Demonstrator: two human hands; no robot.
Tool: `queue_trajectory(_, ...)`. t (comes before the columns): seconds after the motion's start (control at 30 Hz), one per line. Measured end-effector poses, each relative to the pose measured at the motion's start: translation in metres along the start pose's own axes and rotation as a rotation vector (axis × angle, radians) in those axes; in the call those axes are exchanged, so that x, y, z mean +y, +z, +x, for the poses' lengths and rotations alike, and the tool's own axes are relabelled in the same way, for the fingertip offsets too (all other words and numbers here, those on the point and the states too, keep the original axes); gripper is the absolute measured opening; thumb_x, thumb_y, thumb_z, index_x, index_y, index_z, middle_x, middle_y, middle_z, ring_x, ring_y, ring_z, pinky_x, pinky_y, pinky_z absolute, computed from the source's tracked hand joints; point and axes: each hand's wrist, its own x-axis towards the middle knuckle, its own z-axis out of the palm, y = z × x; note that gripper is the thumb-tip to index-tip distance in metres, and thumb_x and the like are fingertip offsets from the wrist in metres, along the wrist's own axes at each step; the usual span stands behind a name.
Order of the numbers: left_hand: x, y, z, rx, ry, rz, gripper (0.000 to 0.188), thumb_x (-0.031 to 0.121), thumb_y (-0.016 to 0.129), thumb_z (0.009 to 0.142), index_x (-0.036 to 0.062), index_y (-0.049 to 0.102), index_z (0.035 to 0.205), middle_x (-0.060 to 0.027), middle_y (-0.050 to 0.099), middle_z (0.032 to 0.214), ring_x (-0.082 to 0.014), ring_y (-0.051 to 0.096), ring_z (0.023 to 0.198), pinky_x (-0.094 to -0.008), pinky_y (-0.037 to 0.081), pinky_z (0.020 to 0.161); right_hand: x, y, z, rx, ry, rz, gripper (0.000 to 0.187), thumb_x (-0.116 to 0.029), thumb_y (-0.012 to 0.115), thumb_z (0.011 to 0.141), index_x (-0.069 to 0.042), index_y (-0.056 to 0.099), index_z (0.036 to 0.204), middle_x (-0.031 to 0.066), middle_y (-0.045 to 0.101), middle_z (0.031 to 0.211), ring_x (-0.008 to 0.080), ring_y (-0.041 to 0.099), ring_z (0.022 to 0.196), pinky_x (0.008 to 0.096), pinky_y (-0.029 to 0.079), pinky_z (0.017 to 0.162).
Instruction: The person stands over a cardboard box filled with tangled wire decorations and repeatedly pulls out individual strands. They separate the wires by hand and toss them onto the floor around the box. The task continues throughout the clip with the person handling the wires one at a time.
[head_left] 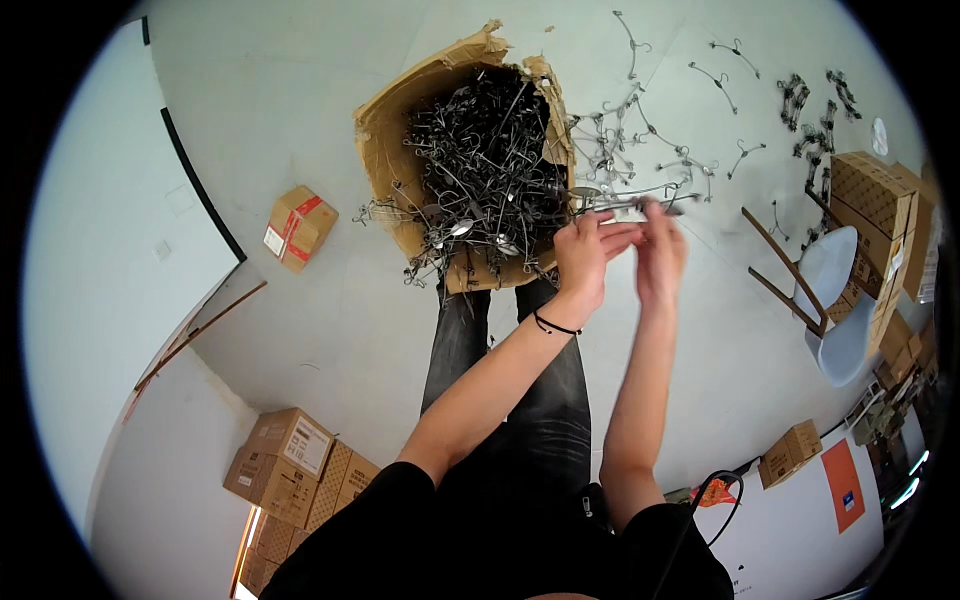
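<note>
A torn brown cardboard box [385, 165] stands in front of my legs, heaped with a tangle of dark metal clip hangers [480, 150]. Just right of its near corner, both my hands are raised close together at a thin metal clip hanger [625, 205]. My left hand [583, 258], a black cord round its wrist, has its fingers bent about the hanger's left part. Fingertips of my right hand [660, 258] pinch it farther right, slightly blurred. The exact grip is partly hidden behind the fingers.
Loose hangers [605, 140] lie scattered on the floor right of the box, with bunched hangers [793, 100] farther right. A pale chair [828, 268] lies near stacked cartons [870, 215]. A small taped carton [301, 228] sits left; more cartons [285, 455] are at lower left.
</note>
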Motion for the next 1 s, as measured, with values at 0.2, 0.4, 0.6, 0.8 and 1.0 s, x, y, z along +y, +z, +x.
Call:
queue_trajectory(0.2, -0.074, -0.106, 0.125, -0.339, 0.046, 0.748, 0.02, 0.021, 0.049, 0.104, 0.0049, 0.06, 0.103, -0.009, 0.067, 0.098, -0.0161, 0.063, 0.097, -0.0329, 0.051, 0.073, 0.09, -0.011, 0.035, 0.263, 0.268, 0.274, 0.025, -0.017, 0.057, 0.101, 0.004, 0.061, 0.112, 0.0097, 0.068, 0.101, 0.0196, 0.065, 0.089, 0.0306, 0.052, 0.075)
queue_trajectory(0.4, 0.065, -0.071, 0.009, -0.101, 0.624, 1.298, 0.028, 0.004, 0.055, 0.092, 0.0034, 0.067, 0.117, -0.0211, 0.067, 0.115, -0.0378, 0.061, 0.113, -0.0448, 0.048, 0.095, 0.078, 0.039, -0.042, 0.177, -0.327, -0.648, 0.025, -0.007, 0.058, 0.095, 0.003, 0.058, 0.117, 0.0121, 0.068, 0.099, 0.0246, 0.066, 0.091, 0.0355, 0.052, 0.082)
queue_trajectory(0.6, 0.186, -0.117, 0.098, -0.065, 1.256, 1.896, 0.02, 0.007, 0.06, 0.091, 0.0028, 0.069, 0.108, -0.0159, 0.068, 0.106, -0.0352, 0.062, 0.107, -0.0465, 0.043, 0.105, 0.044, 0.139, 0.011, -0.211, -1.025, -1.497, 0.019, -0.018, 0.068, 0.089, -0.004, 0.07, 0.102, 0.0132, 0.069, 0.097, 0.0312, 0.06, 0.108, 0.0466, 0.044, 0.095)
queue_trajectory(0.8, 0.212, -0.119, 0.083, -0.45, 0.914, 2.182, 0.013, 0.011, 0.06, 0.087, 0.0077, 0.071, 0.083, -0.0128, 0.07, 0.078, -0.0341, 0.066, 0.078, -0.0432, 0.047, 0.08, 0.053, 0.147, 0.035, -0.575, -0.807, -1.63, 0.017, -0.024, 0.068, 0.087, -0.009, 0.073, 0.085, 0.0095, 0.071, 0.082, 0.0264, 0.064, 0.091, 0.0418, 0.039, 0.093)
queue_trajectory(1.0, 0.182, -0.139, 0.017, -0.294, 0.962, 1.966, 0.009, 0.005, 0.06, 0.084, 0.0055, 0.069, 0.083, -0.0165, 0.068, 0.074, -0.0344, 0.066, 0.076, -0.0432, 0.05, 0.075, 0.063, 0.114, -0.019, -0.551, -0.709, -1.344, 0.026, -0.03, 0.076, 0.084, -0.004, 0.072, 0.089, 0.0097, 0.072, 0.091, 0.0284, 0.063, 0.088, 0.0452, 0.039, 0.099)
